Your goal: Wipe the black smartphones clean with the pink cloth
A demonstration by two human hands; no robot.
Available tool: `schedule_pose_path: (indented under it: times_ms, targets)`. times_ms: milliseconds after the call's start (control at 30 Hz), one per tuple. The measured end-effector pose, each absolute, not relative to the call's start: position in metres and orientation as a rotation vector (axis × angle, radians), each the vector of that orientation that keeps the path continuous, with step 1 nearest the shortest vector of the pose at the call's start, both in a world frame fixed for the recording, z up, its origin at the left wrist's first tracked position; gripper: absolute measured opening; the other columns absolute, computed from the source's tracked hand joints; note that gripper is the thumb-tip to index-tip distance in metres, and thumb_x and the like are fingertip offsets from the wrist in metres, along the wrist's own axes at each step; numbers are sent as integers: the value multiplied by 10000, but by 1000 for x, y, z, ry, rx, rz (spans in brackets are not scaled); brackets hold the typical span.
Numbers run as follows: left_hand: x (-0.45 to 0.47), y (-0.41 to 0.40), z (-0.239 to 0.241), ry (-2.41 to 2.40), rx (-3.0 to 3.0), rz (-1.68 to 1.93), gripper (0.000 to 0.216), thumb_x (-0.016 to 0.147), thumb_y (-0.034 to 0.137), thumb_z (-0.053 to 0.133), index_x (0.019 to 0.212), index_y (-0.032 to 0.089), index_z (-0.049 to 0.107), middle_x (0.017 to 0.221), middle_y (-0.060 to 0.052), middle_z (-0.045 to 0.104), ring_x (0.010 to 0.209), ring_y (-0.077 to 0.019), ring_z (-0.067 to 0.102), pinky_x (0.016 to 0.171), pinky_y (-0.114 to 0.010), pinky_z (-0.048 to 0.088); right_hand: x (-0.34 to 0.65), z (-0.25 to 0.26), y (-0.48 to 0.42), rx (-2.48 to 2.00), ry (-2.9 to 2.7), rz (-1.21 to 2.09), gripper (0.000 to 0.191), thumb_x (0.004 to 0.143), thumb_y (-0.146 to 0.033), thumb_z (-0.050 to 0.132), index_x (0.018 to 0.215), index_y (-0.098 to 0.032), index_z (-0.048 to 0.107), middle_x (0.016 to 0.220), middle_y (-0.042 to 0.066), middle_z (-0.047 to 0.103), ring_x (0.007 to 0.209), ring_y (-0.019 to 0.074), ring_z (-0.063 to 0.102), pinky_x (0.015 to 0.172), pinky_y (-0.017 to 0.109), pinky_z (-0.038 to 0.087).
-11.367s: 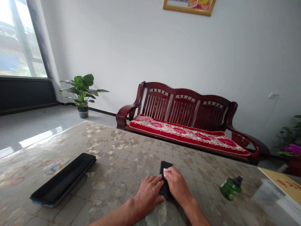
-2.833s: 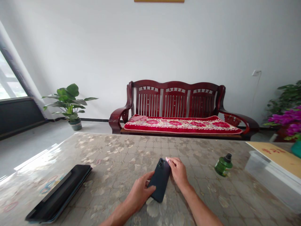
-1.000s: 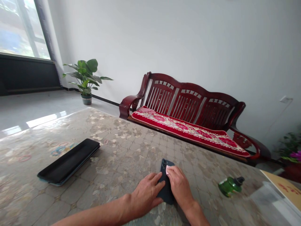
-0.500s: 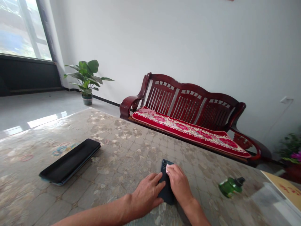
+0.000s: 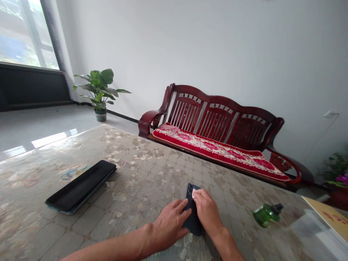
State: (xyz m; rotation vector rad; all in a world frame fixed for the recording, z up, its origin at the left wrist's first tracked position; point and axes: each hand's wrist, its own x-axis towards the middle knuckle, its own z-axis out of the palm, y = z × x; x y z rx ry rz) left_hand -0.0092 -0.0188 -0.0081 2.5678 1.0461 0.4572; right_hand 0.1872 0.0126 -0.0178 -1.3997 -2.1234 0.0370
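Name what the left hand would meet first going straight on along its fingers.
Likely the right hand or the pale pink cloth it pinches, just across the phone that the left hand touches; which comes first is unclear from this view.

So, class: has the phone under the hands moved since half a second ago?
No. Against the dark-red bench, the phone shows no visible shift: neither nearer nor farther, neither left nor right.

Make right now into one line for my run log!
left hand: on phone; right hand: pinching pink scrap beside cameras; phone: back up, on table; nearby: green bottle
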Motion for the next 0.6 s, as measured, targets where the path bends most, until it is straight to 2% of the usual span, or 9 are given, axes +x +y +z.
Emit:
schedule_pose_path:
  times_ms: [133,200,367,600]
  targets:
    - [-9,-19,-9,1039,2573,476,474,840,335,664,1279,187,563,1399,-121,513,1255,-313,471,1086,-414,365,189,-20,1,-1352,-2139,81,286,953,-169,416,1007,-256,683,995,49,663,963,201,625,883,326,496]
    - [-9,-19,-10,1043,2579,472,482,832,332,676,1275,176,568,1403,-134,507,1251,-319,474,1082,-413,370,186,-19,10,-1365,-2111,93,288,962,-178,409,973,-249,687,958,49,664,929,198,625,876,325,497]
    - [-9,-18,-14,1068,2602,457,502,833,373,682,1284,186,565,1421,-133,489,1252,-317,475,1075,-409,383,179,-17,40,-1409,-2023,152,373,995,-215,354,818,-224,682,776,33,630,700,165,605,690,273,520]
    - [-9,-18,-13,1055,2568,492,418,834,370,686,1216,231,587,1384,-76,524,1231,-277,488,1078,-387,385,180,-18,-3,-1344,-2157,109,255,955,-133,441,988,-233,673,963,47,652,936,178,620,864,291,498]
